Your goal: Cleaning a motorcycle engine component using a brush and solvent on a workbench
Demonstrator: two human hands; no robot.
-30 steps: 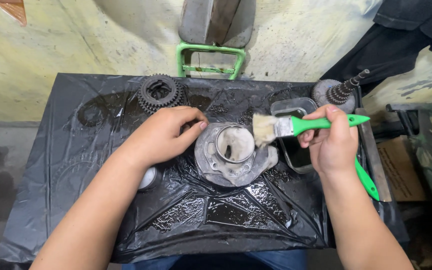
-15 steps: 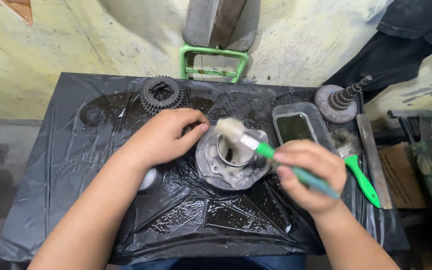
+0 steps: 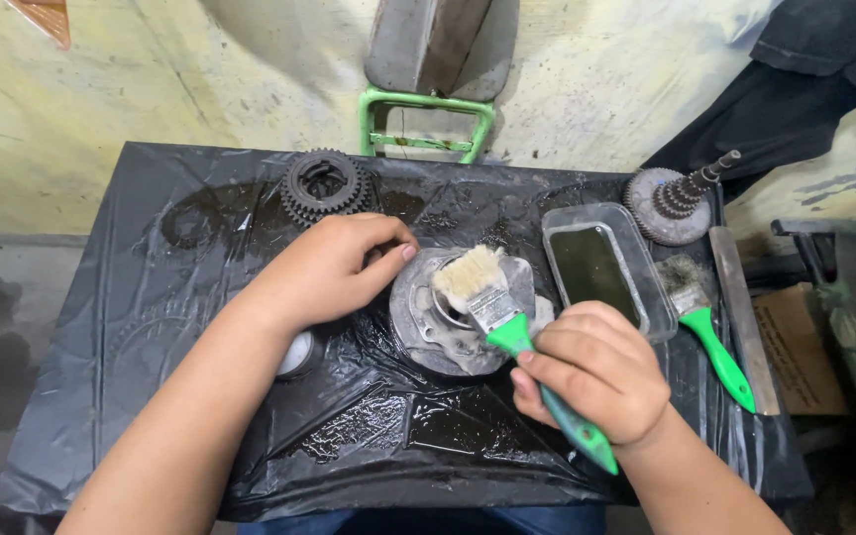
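My right hand (image 3: 594, 374) grips a green-handled paintbrush (image 3: 507, 327), its pale bristles pressed on a round grey metal housing (image 3: 428, 332) that lies on the black plastic sheet (image 3: 151, 327). My left hand (image 3: 334, 266) rests on the housing's left rim, fingers curled against it and holding it steady. The sheet around the part is wet and oily.
A clear tray of dark liquid (image 3: 601, 263) sits right of the housing. A second green brush (image 3: 705, 322) and a flat metal file (image 3: 742, 317) lie further right. A dark gear cluster (image 3: 324, 185) stands at the back, a geared shaft (image 3: 671, 203) at back right. A green metal frame (image 3: 428, 119) is against the wall.
My right hand brought the brush from over the tray at the right down onto the housing, and the handle now points toward me. My left hand has stayed on the rim.
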